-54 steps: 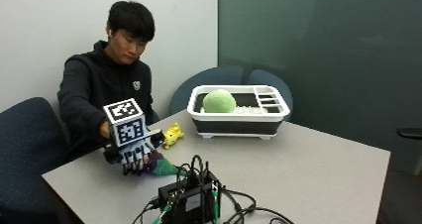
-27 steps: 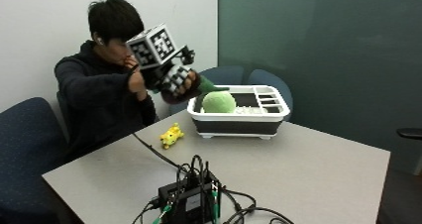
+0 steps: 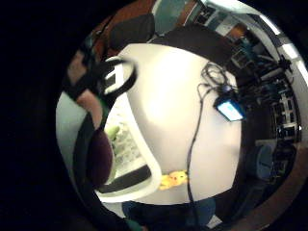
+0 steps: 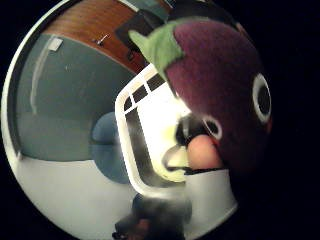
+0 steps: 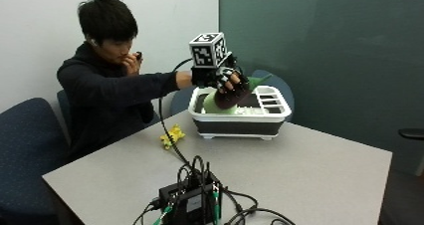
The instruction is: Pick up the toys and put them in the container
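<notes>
R hand [image 5: 224,80] is clamped round the purple eggplant toy [image 5: 232,95], fingers curled over its top, holding it just above the near end of the white container [image 5: 265,116]. Thumb-side palm view agrees: eggplant toy [image 4: 220,95] fills the palm, green stalk pointing out, container rim [image 4: 131,150] right beneath. A green toy [image 5: 213,103] already sits inside, partly behind the hand. The yellow toy [image 5: 173,134] is on the table [image 5: 318,165] just beside the container, on the person's side; not yet collected.

Risks as I read them:
- Eggplant hangs near the rim, not over the container's middle. If I let go here it could catch the edge and tip out onto the table.
- The green toy takes up that end, so the eggplant may land on top of it and roll — a drop further in looks safer.
- A cable [image 5: 173,145] runs across the table right past the yellow toy, down to the black box [image 5: 189,202] at the near edge. Reaching for that toy next could snag it.

Hard to make out:
- Can't see how much free room is left inside; hand and eggplant block most of the interior.
- Little-finger view shows the yellow toy [image 3: 174,179] beside the container wall, but its shape is unclear.
- Thumb contact on the eggplant is hidden in the outside view.
</notes>
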`<state>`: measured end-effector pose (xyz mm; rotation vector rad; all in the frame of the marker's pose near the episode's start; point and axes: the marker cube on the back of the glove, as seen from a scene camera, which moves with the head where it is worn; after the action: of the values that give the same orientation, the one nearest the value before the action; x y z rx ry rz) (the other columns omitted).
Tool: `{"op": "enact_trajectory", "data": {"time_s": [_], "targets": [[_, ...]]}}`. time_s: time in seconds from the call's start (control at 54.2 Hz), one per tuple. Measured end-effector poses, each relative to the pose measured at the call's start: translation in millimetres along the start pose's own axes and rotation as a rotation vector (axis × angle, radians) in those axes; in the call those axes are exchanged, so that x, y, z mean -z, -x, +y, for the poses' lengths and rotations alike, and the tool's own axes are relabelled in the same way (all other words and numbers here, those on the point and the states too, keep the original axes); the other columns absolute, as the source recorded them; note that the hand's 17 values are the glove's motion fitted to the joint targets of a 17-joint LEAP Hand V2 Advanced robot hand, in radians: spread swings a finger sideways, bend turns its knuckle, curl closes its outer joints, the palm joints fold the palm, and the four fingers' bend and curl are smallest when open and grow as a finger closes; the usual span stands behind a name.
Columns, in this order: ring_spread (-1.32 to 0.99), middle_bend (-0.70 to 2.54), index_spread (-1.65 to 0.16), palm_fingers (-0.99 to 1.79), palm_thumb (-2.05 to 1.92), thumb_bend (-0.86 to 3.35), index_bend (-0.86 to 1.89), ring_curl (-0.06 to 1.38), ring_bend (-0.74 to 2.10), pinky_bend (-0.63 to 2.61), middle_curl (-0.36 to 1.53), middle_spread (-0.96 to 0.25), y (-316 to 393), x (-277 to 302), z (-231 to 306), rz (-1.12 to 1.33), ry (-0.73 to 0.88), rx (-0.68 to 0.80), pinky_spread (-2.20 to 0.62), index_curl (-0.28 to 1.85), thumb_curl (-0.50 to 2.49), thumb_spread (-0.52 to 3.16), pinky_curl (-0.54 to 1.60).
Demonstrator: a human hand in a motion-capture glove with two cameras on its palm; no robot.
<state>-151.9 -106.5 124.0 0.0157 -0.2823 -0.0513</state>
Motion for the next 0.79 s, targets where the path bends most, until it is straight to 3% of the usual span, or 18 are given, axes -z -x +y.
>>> {"op": "enact_trajectory", "data": {"time_s": [0.037,0.111,0.351,0.517,0.646,0.701,0.72,0.794], "targets": [[-0.31,0.66,-0.24,0.15,0.43,-0.02,0.23,0.62,1.26,1.34,0.76,-0.22,-3,-1,1,-0.033,0.008,0.007,-0.35,0.48,0.85,0.83,0.59],[-0.28,0.54,-0.21,-0.02,0.32,-0.05,0.25,0.58,1.11,1.3,0.71,-0.17,-14,6,6,-0.078,-0.001,0.021,-0.27,0.47,0.76,0.98,0.56],[-0.24,0.51,-0.19,0.18,0.27,0.01,0.33,0.44,0.92,1.08,0.64,-0.13,-74,42,59,-0.119,-0.027,0.181,-0.14,0.46,0.59,1.3,0.41],[-0.3,0.6,-0.2,0.42,0.37,0.08,0.3,0.45,1.02,0.97,0.65,-0.14,-122,37,98,-0.07,0.088,0.364,-0.17,0.47,0.55,1.45,0.35],[-0.33,0.59,-0.21,0.53,0.47,0.12,0.21,0.47,1.1,1.0,0.65,-0.15,-162,17,119,0.076,0.247,0.421,-0.23,0.48,0.56,1.47,0.36],[-0.34,0.56,-0.21,0.48,0.47,0.12,0.2,0.48,1.1,1.01,0.65,-0.16,-168,0,136,0.111,0.344,0.434,-0.24,0.49,0.55,1.47,0.37],[-0.33,0.47,-0.22,0.25,0.44,0.1,0.2,0.45,1.0,1.01,0.62,-0.15,-171,-5,139,0.124,0.372,0.437,-0.21,0.49,0.54,1.47,0.37],[-0.27,0.39,-0.22,-0.08,0.41,0.06,0.21,0.45,0.82,1.09,0.6,-0.1,-185,-26,147,0.183,0.456,0.447,-0.13,0.53,0.51,1.44,0.42]]}}
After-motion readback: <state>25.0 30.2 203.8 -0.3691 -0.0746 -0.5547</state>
